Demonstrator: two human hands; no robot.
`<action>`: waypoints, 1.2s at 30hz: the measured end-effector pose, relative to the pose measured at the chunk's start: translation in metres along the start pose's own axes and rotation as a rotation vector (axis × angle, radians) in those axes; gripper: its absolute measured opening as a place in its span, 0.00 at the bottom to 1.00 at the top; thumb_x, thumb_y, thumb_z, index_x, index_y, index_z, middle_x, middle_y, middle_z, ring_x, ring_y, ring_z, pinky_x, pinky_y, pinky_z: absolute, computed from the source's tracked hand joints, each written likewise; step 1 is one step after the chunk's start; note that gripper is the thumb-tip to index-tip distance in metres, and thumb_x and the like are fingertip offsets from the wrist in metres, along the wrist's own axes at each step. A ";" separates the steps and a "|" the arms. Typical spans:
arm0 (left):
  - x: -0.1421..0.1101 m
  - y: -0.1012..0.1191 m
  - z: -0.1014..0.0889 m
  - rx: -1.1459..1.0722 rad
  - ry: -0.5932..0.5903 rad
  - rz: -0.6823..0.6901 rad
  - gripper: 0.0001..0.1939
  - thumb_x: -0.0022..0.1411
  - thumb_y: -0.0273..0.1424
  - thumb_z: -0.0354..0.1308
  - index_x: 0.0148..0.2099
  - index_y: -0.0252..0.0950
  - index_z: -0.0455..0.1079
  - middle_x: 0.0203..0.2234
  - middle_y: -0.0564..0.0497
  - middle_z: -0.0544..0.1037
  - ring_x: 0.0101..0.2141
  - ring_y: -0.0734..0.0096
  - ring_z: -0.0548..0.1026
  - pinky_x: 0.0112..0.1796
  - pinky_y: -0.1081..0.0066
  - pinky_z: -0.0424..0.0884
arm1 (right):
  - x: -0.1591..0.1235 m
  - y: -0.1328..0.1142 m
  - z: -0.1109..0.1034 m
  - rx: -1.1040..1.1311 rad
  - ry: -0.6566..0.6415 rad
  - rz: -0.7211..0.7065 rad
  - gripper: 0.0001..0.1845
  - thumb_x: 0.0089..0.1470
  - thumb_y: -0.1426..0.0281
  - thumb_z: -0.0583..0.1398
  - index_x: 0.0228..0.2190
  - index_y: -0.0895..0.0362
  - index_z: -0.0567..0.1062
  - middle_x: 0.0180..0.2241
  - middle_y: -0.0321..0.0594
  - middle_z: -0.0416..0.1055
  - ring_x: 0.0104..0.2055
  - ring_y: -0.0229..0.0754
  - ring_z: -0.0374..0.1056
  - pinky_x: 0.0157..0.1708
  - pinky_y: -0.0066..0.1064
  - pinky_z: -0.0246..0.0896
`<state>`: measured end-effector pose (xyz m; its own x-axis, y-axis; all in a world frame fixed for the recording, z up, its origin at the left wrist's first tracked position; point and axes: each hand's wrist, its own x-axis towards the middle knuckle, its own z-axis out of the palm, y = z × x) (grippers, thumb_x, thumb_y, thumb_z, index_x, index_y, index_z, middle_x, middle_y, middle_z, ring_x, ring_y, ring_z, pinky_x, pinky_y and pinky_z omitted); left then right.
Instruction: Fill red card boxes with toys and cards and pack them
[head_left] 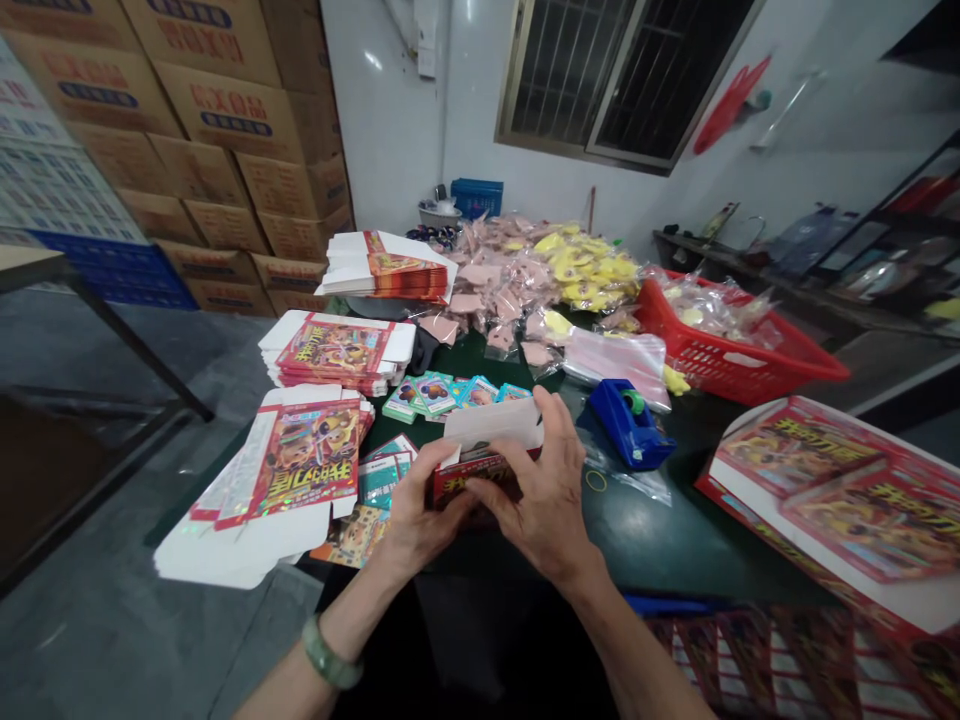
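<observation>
Between my hands is a small red printed cardboard box [491,428], its white top flap raised. My left hand [420,505] grips the box's left side, thumb near the upper edge. On the right side, my right hand [544,490] holds it with fingers at the flap and front edge. The inside of the box is mostly hidden. Just beyond it lie several teal and green cards [435,393]. More cards [386,475] sit left of my left hand, beside a stack of flat unfolded boxes [311,450].
Behind are more flat box stacks [341,345] and a heap of bagged pink and yellow pieces [525,265]. A blue tape dispenser [634,425] stands right of my hands, near clear plastic bags [615,360]. A red basket [742,350] and a carton of finished boxes [750,480] are farther right.
</observation>
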<state>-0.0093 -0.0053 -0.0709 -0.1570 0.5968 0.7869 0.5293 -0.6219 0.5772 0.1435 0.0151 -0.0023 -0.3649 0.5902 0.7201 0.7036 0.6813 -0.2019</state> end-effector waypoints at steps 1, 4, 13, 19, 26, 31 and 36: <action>0.000 -0.001 -0.001 -0.007 -0.005 -0.003 0.25 0.56 0.30 0.61 0.55 0.40 0.59 0.43 0.47 0.74 0.41 0.67 0.76 0.40 0.70 0.74 | -0.001 0.000 0.000 0.029 -0.018 0.000 0.15 0.51 0.58 0.61 0.37 0.55 0.71 0.65 0.46 0.36 0.63 0.65 0.42 0.54 0.59 0.48; 0.003 -0.001 -0.003 -0.054 -0.025 -0.025 0.25 0.57 0.30 0.59 0.56 0.39 0.59 0.44 0.46 0.73 0.41 0.67 0.75 0.39 0.71 0.73 | -0.008 0.003 0.003 0.233 0.052 0.028 0.21 0.52 0.63 0.61 0.47 0.53 0.66 0.64 0.49 0.40 0.64 0.61 0.42 0.54 0.57 0.51; 0.019 0.014 -0.005 -0.057 0.071 0.010 0.11 0.63 0.27 0.50 0.47 0.38 0.68 0.36 0.50 0.77 0.37 0.72 0.76 0.38 0.74 0.71 | -0.031 0.019 0.029 0.762 0.281 0.358 0.20 0.54 0.73 0.58 0.49 0.53 0.64 0.44 0.43 0.68 0.46 0.41 0.69 0.46 0.36 0.67; 0.019 0.016 -0.015 -0.053 -0.026 -0.032 0.15 0.64 0.30 0.49 0.52 0.38 0.69 0.43 0.47 0.77 0.45 0.67 0.74 0.45 0.70 0.70 | -0.031 0.027 0.018 0.537 0.253 0.105 0.15 0.55 0.77 0.56 0.44 0.52 0.70 0.44 0.42 0.65 0.47 0.41 0.65 0.44 0.35 0.65; 0.030 0.025 -0.022 -0.264 0.011 -0.234 0.08 0.58 0.27 0.58 0.39 0.40 0.77 0.40 0.49 0.78 0.42 0.69 0.75 0.44 0.72 0.71 | -0.028 0.014 -0.005 0.645 0.259 0.249 0.08 0.57 0.76 0.54 0.36 0.54 0.72 0.38 0.39 0.69 0.41 0.38 0.68 0.39 0.30 0.66; 0.041 0.030 -0.015 -0.748 0.110 -0.484 0.17 0.52 0.28 0.64 0.46 0.45 0.72 0.34 0.53 0.77 0.34 0.74 0.76 0.37 0.74 0.73 | -0.026 0.011 -0.013 0.764 0.167 0.369 0.17 0.56 0.73 0.57 0.48 0.53 0.66 0.39 0.39 0.71 0.37 0.35 0.70 0.36 0.27 0.67; 0.049 0.030 -0.018 -0.820 -0.015 -0.479 0.07 0.51 0.30 0.65 0.35 0.38 0.74 0.33 0.49 0.74 0.35 0.69 0.74 0.34 0.71 0.72 | -0.028 0.014 -0.015 0.726 0.161 0.234 0.10 0.56 0.78 0.55 0.38 0.53 0.71 0.40 0.40 0.70 0.42 0.39 0.68 0.41 0.33 0.65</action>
<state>-0.0162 -0.0035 -0.0110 -0.1921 0.8834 0.4274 -0.3395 -0.4685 0.8156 0.1726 0.0011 -0.0156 -0.1238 0.7211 0.6817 0.1556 0.6926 -0.7044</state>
